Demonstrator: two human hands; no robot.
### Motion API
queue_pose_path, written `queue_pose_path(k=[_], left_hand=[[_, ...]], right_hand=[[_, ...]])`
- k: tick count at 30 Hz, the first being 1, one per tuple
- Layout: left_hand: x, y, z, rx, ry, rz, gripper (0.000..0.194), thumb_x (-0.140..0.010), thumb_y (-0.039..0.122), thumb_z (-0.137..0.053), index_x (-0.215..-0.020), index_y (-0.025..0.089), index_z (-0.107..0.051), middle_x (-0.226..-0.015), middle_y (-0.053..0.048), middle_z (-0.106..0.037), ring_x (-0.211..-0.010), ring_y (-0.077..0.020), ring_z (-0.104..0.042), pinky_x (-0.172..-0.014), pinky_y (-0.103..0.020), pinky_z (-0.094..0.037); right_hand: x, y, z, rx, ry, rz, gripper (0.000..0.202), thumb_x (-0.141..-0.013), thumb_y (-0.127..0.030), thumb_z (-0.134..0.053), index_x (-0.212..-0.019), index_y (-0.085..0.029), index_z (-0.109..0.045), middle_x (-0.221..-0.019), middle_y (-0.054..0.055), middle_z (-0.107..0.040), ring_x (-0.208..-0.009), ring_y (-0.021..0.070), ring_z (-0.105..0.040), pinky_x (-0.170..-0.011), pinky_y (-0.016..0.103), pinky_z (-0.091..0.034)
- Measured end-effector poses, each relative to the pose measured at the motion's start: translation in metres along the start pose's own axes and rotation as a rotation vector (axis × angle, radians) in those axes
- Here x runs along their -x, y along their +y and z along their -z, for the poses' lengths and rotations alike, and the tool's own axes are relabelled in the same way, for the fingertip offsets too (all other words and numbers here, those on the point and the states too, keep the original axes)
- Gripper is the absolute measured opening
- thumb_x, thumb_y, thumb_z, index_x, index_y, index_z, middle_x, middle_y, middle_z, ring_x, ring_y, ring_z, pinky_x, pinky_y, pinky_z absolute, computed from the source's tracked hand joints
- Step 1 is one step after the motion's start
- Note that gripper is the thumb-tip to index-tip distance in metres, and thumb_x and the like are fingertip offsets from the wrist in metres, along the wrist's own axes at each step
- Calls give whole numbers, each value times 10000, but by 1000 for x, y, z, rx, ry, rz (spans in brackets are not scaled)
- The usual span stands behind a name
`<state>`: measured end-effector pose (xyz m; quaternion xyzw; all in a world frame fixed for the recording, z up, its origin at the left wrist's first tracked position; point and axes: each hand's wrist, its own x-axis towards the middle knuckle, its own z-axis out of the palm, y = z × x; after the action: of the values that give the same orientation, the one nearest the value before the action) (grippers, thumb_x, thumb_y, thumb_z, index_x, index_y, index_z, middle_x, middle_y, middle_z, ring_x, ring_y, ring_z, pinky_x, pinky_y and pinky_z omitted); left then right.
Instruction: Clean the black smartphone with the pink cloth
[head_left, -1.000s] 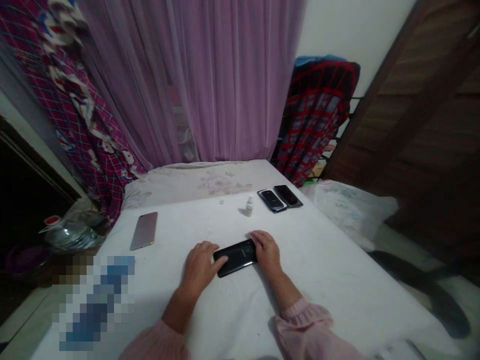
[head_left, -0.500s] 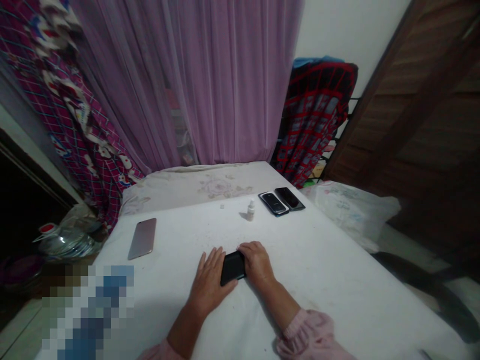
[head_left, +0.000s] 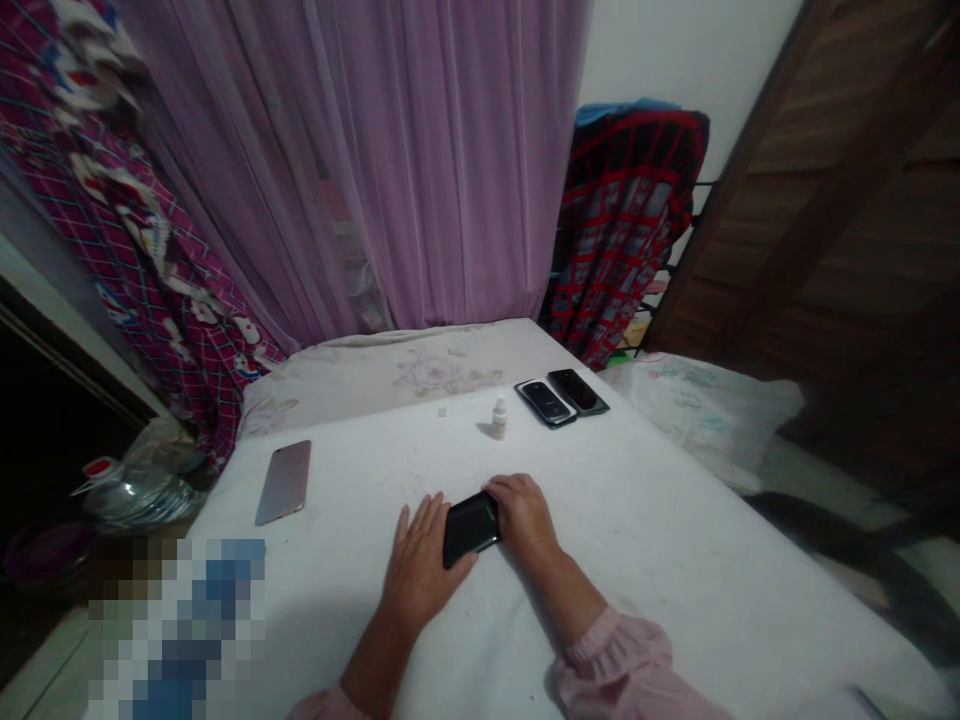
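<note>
A black phone (head_left: 471, 528) lies on the white cloth between my hands, tilted slightly up to the right. My left hand (head_left: 424, 560) grips its left end, with the thumb along the near edge and the fingers on the far side. Closed around the right end is my right hand (head_left: 527, 522), its fingers at the far corner. The ends of the phone are covered by my hands. Just beyond them stands a small white bottle (head_left: 499, 420) with a pale cap.
Behind the bottle, to the right, several dark phones (head_left: 546, 402) lie side by side, some stacked. A rose-coloured phone (head_left: 285, 482) rests at the left on the white cloth (head_left: 637, 560). A tiny pale piece (head_left: 442, 412) lies near the far edge. A plastic bag (head_left: 697, 410) sits beyond the right edge.
My right hand has shifted slightly right and away from me, and more of the black phone shows between my hands. My left hand has barely moved.
</note>
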<state>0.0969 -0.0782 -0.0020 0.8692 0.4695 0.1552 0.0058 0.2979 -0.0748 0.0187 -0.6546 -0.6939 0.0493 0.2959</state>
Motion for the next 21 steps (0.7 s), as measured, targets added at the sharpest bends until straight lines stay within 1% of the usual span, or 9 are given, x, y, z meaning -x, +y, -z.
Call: queue_pose_path(k=[3, 5, 10, 12, 16, 19, 21], left_hand=[[0, 0, -1, -20, 9, -9, 636, -875, 481, -538, -1395, 131, -428, -1462, -159, -467, -1372, -310, -406, -1153, -542, -255], [0, 0, -1, -23, 23, -15, 633, -878, 482, -533, -1396, 134, -429, -1456, -155, -475, -1371, -310, -406, -1153, -542, -256], [1, 0, 0, -22, 17, -22, 640, -882, 481, -526, -1398, 116, -427, -1456, -161, -474, -1371, -315, -406, -1147, -548, -263], [1, 0, 1, -21, 15, -19, 645, -880, 484, -528, -1403, 120, -424, -1457, -158, -473, -1373, -313, -402, -1148, -545, -260], [1, 0, 1, -19, 18, -17, 643, -878, 483, -532, -1402, 125, -427, -1461, -157, -469, -1373, -318, -401, -1152, -553, -249], [1, 0, 1, -13, 9, -17, 637, -881, 478, -531, -1402, 127, -426, -1467, -159, -460, -1379, -313, -393, -1155, -553, -239], [1, 0, 1, -5, 2, -18, 641, -882, 481, -530, -1407, 130, -420, -1470, -160, -455, -1379, -310, -393, -1156, -552, -235]], right_hand=[[2, 8, 1, 18, 50, -28, 398, -806, -32, -484, -1029, -214, -758, -1064, 56, -728, -934, 232, -562, -876, 341, -457], [3, 8, -2, 29, 68, -17, 405, -800, -25, -482, -1030, -212, -758, -1055, 64, -728, -924, 232, -566, -864, 342, -468], [7, -2, -10, -4, 69, 106, 368, -820, -42, -500, -1019, -211, -759, -1013, 82, -731, -904, 230, -576, -850, 347, -488], [8, -4, -12, -24, 74, 133, 373, -814, -37, -501, -1018, -212, -760, -1011, 83, -732, -904, 230, -579, -853, 354, -493], [8, 5, -12, -9, 93, 100, 408, -783, -9, -495, -1027, -205, -759, -1022, 80, -730, -896, 229, -577, -846, 355, -502], [8, 13, -10, 19, 132, 53, 408, -784, -12, -492, -1025, -205, -760, -1028, 78, -727, -904, 233, -574, -842, 356, -506], [8, 15, -8, 32, 148, 45, 404, -790, -16, -493, -1029, -205, -759, -1031, 80, -725, -911, 236, -573, -844, 359, -508]])
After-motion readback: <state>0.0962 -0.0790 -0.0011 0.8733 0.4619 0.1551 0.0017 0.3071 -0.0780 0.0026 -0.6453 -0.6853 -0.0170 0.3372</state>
